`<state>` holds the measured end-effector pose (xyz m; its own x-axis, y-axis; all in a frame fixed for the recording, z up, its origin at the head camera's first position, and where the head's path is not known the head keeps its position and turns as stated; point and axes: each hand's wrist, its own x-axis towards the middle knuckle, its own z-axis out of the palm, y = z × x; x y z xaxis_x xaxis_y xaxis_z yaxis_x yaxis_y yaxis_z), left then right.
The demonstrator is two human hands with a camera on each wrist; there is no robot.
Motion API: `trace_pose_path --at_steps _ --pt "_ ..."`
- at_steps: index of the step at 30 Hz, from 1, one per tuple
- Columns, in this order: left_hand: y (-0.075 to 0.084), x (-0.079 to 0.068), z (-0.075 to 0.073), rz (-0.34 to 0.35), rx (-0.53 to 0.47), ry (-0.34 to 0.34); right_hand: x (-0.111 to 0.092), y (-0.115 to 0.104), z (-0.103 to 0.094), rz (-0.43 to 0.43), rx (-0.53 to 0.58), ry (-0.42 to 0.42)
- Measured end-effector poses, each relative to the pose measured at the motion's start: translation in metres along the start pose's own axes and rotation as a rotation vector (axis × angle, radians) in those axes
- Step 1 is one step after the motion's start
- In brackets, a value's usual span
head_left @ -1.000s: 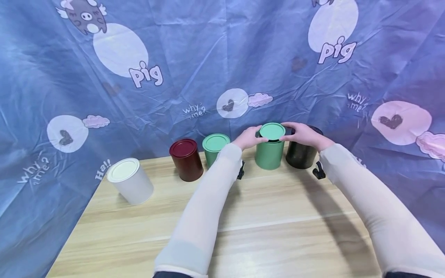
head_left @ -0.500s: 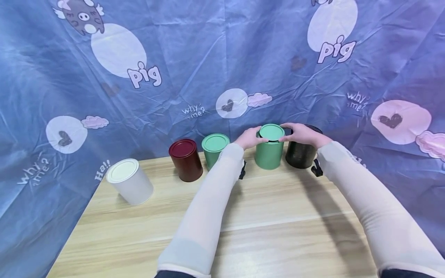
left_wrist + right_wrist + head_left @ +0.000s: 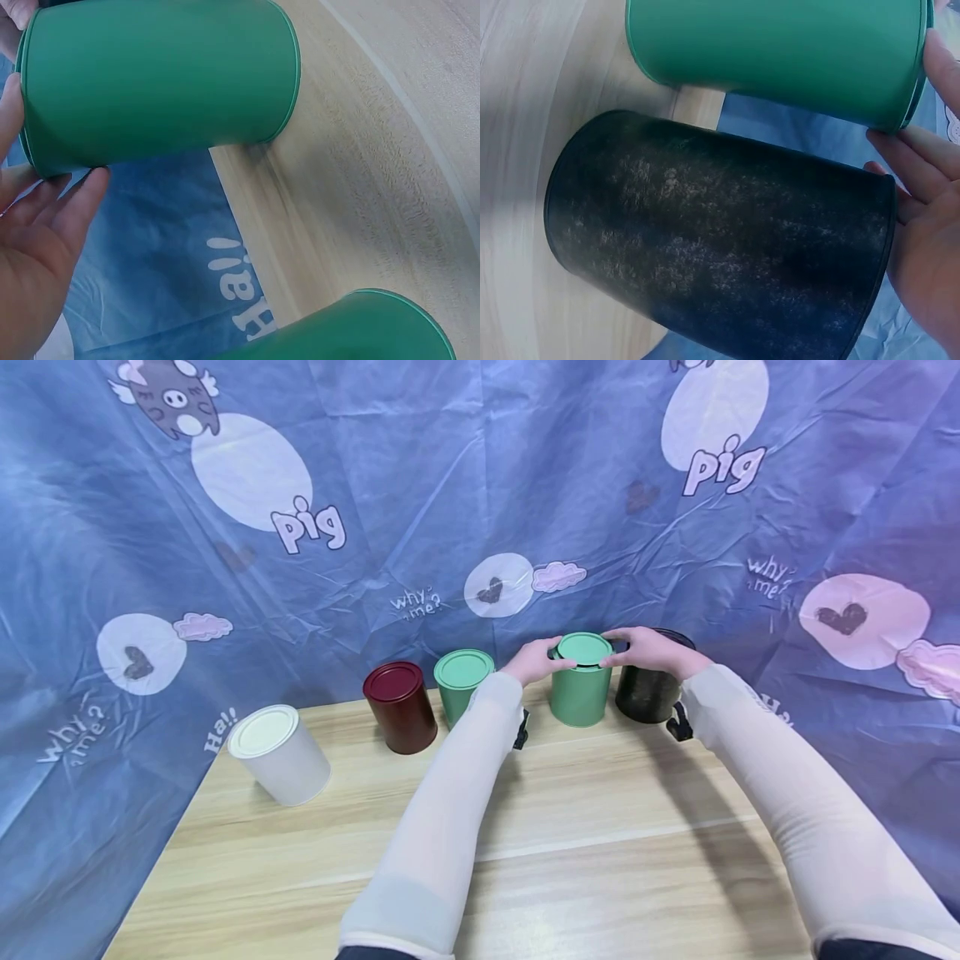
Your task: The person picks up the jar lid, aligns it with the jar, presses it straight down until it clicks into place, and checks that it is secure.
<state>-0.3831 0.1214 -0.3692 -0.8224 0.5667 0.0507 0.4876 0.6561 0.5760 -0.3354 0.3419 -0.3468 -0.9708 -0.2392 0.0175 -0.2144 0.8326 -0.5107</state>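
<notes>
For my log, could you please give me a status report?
Left hand, right hand on green lid. Lid atop green can, seating unclear. Black can close beside right hand.

The pale wood-grain table (image 3: 607, 877) carries five upright cans: white can (image 3: 292, 764) on the left, then dark red can (image 3: 402, 714), left green can (image 3: 456, 700), right green can (image 3: 580, 700) and black can (image 3: 645, 697), near its far edge.

white close-fitting sleeves (image 3: 423, 827), lightly creased | dark cloth (image 3: 375, 953) past their near ends | small black fittings (image 3: 679, 723), one per sleeve
</notes>
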Motion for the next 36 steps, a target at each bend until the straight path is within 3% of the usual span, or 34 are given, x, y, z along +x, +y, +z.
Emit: trace_pose_path --at_steps 11,36 --pt "-0.003 -0.003 0.001 -0.003 -0.018 0.021 0.003 -0.003 -0.001 0.057 0.049 -0.029" --pt "-0.008 -0.006 0.006 -0.006 -0.019 0.029 -0.007 0.004 0.003 0.076 0.13 -0.03"
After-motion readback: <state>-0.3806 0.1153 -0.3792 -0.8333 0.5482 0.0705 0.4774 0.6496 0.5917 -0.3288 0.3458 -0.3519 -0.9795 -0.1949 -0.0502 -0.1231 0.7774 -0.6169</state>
